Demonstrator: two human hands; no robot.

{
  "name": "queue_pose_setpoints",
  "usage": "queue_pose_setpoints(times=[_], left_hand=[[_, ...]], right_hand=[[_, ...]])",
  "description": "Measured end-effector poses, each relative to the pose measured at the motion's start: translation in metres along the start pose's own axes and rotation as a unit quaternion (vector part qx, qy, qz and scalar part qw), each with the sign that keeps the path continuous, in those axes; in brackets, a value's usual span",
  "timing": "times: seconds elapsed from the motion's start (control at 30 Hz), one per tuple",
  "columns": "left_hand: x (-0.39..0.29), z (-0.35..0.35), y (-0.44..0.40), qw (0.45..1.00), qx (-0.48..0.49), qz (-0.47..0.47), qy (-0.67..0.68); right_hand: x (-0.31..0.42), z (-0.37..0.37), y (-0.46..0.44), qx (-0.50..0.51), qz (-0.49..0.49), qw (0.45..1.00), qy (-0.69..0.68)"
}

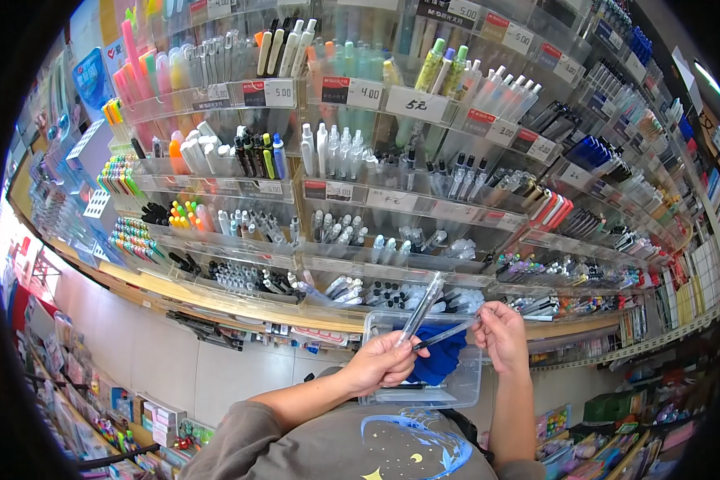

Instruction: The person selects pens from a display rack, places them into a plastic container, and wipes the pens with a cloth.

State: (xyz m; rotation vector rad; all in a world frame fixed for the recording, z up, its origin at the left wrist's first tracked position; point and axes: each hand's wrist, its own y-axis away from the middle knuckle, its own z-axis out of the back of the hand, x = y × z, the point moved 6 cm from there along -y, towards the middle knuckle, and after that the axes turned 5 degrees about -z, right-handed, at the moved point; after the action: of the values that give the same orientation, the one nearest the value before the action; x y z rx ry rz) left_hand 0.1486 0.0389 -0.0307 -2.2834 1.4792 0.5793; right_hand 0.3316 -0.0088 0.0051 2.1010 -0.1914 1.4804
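My left hand is closed around a clear-barrelled pen, which tilts up towards the shelves. My right hand pinches one end of a slim pen, partly see-through with a dark tip; it may be just a refill. That dark tip reaches the fingers of my left hand, and I cannot tell whether they grip it too. Below both hands is a clear plastic box with a bunched blue cloth inside. A dark pen lies in the box, partly hidden by my left hand.
Tiered clear display racks packed with pens rise in front of me, with price tags along their edges. A wooden ledge runs under them. Tiled floor shows at lower left, and more stocked shelves stand at lower right.
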Motion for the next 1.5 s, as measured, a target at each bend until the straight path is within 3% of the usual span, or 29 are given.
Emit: queue_pose_setpoints(times=[0.97, 1.3, 1.5], left_hand=[[0.002, 0.002, -0.003, 0.998, -0.041, -0.017, -0.055], [0.001, 0.003, 0.000, 0.995, -0.060, -0.061, -0.049], [0.003, 0.001, -0.004, 0.993, -0.060, -0.008, -0.101]], right_hand=[[0.018, 0.002, 0.009, 0.095, 0.080, 0.991, 0.050], [0.011, 0.001, 0.010, 0.116, 0.064, 0.990, 0.046], [0.021, 0.012, 0.012, 0.081, 0.052, 0.994, 0.057]])
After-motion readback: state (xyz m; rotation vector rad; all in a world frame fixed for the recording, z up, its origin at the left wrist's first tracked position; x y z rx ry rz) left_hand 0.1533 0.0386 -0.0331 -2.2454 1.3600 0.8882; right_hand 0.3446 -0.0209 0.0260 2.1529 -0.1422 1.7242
